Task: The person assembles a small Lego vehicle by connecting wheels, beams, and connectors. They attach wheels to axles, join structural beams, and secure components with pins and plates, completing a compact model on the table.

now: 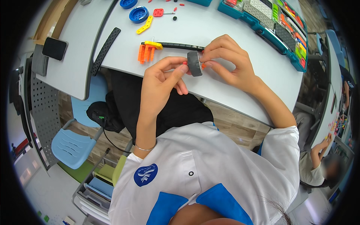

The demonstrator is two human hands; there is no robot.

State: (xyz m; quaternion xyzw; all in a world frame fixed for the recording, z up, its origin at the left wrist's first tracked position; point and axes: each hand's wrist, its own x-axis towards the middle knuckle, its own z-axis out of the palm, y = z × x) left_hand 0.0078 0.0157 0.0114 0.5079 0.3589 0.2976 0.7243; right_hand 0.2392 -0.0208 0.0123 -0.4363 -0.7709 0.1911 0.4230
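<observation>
Above the table's near edge, a small toy wheel (194,63) with a dark grey tyre stands upright between my hands. My left hand (159,80) is closed, pinching a small red peg (185,63) at the wheel's left side. From the other side my right hand (234,62) grips the wheel with thumb and fingertips, next to a small orange piece (203,65). Just beyond my hands lies a long black beam (180,46), with a yellow building piece (153,44) and orange parts (146,54) at its left end. My right fingers hide the beam's right end.
Blue wheel hubs (138,14), a yellow angled beam (145,24) and a red plate (158,12) lie farther off. A teal parts case (266,32) stands at far right. A black perforated strip (106,50) and a phone (55,48) are left. Blue chairs (73,148) stand below.
</observation>
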